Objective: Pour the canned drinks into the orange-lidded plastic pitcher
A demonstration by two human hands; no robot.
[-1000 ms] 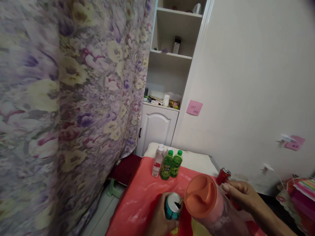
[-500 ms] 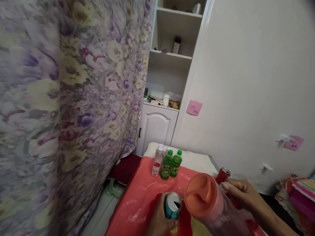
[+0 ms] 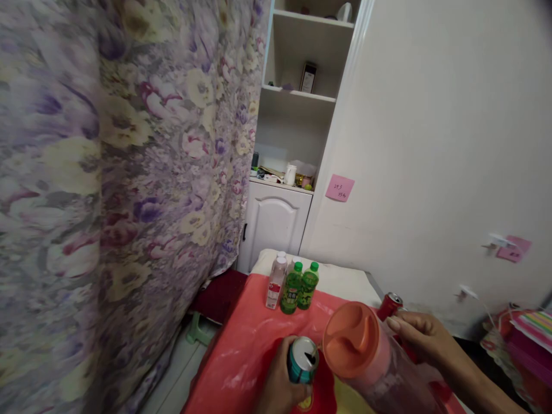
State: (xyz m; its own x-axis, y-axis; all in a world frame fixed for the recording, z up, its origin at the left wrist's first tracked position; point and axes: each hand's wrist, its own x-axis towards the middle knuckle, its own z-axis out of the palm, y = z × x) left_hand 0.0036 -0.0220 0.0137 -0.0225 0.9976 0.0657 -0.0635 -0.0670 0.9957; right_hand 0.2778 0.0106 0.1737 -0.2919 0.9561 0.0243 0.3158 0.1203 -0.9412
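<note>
My left hand (image 3: 282, 382) is wrapped around a teal drink can (image 3: 303, 362), holding it upright with its opened top facing up. Beside it, a clear pitcher (image 3: 403, 376) with an orange lid (image 3: 351, 339) lies tilted to the left. The lid's edge is at the can's opening, and a thin trickle seems to run between them. My right hand (image 3: 416, 333) is closed at the pitcher's far side; its grip on the handle is partly hidden by the pitcher. Just behind those fingers stands a red can (image 3: 390, 306).
Two green-capped bottles (image 3: 292, 290) and clear white-capped bottles (image 3: 276, 284) stand on the red-covered table (image 3: 241, 328). A red and yellow surface (image 3: 351, 399) lies under the pitcher. A floral curtain (image 3: 172, 172) hangs left; a shelf cabinet (image 3: 280, 224) stands behind.
Both hands, the can and the pitcher hold almost the same positions. The view has shifted very slightly.
</note>
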